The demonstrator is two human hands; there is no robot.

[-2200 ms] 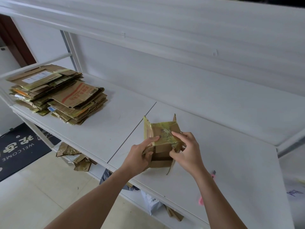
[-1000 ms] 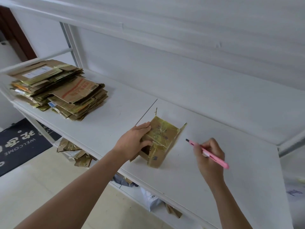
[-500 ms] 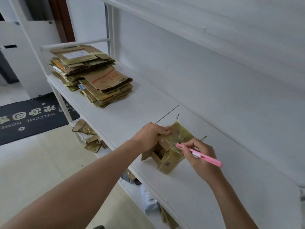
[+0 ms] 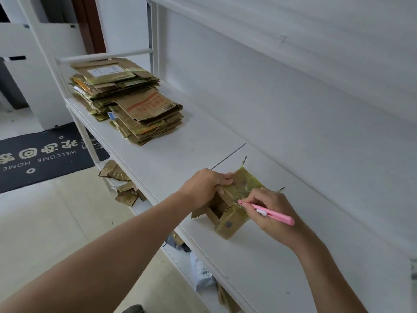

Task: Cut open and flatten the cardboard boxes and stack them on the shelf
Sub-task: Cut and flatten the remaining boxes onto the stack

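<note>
A small taped cardboard box (image 4: 232, 219) lies on its side near the front of the white shelf (image 4: 259, 256), its open end facing left. My left hand (image 4: 204, 185) grips the box's upper left edge and holds it down. My right hand (image 4: 269, 205) holds a pink utility knife (image 4: 274, 213) like a pen, with its tip on the taped top face of the box. Further back on the left of the shelf sit two stacks of flattened boxes (image 4: 126, 98).
The shelf's white back wall (image 4: 293, 114) rises just behind the box. Cardboard scraps (image 4: 121, 184) and a grey parcel bag (image 4: 202, 274) lie on the lower shelf. A dark welcome mat (image 4: 38, 154) covers the floor at left.
My right hand let go of the box, picked up the pink knife and brought its tip onto the taped face. The box was laid on its side, held by my left hand.
</note>
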